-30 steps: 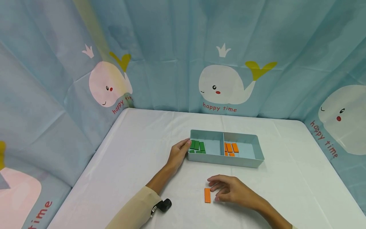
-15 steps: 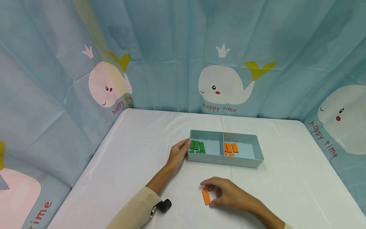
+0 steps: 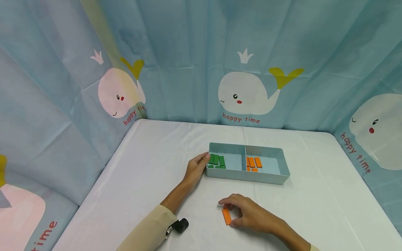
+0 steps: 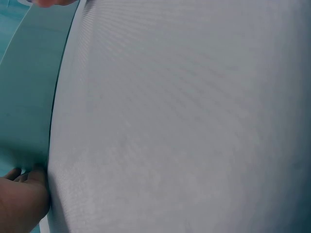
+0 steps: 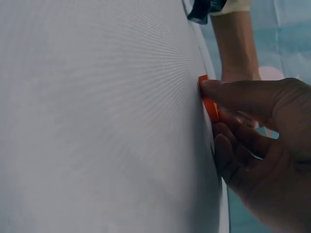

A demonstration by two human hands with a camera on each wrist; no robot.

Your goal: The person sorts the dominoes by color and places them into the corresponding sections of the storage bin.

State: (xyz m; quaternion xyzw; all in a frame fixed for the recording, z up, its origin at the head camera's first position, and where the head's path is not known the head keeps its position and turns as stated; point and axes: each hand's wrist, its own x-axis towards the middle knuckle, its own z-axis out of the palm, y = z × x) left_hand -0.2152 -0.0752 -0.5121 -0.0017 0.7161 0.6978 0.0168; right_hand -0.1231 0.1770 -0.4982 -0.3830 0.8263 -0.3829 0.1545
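Note:
In the head view, a pale blue two-compartment box (image 3: 251, 175) stands on the table. My left hand (image 3: 195, 170) holds its left end; in the left wrist view, fingers (image 4: 22, 204) lie against the box wall (image 4: 29, 97). Green tiles (image 3: 216, 159) lie in the left compartment and orange tiles (image 3: 258, 162) in the right one. Nearer to me, my right hand (image 3: 251, 213) pinches a loose orange tile (image 3: 226, 217) at its ends, thumb on the near end. In the right wrist view, this orange strip (image 5: 210, 104) is low over or touching the cloth; I cannot tell which.
A white cloth (image 3: 150, 157) covers the table. Blue curtains (image 3: 188, 87) with printed whales hang behind and at both sides. A black device (image 3: 180, 225) is strapped at the left sleeve's cuff.
My right hand has moved left and slightly toward me, and its fingers have closed on the loose orange tile, which has tilted and shifted a little. The left hand and box have stayed put.

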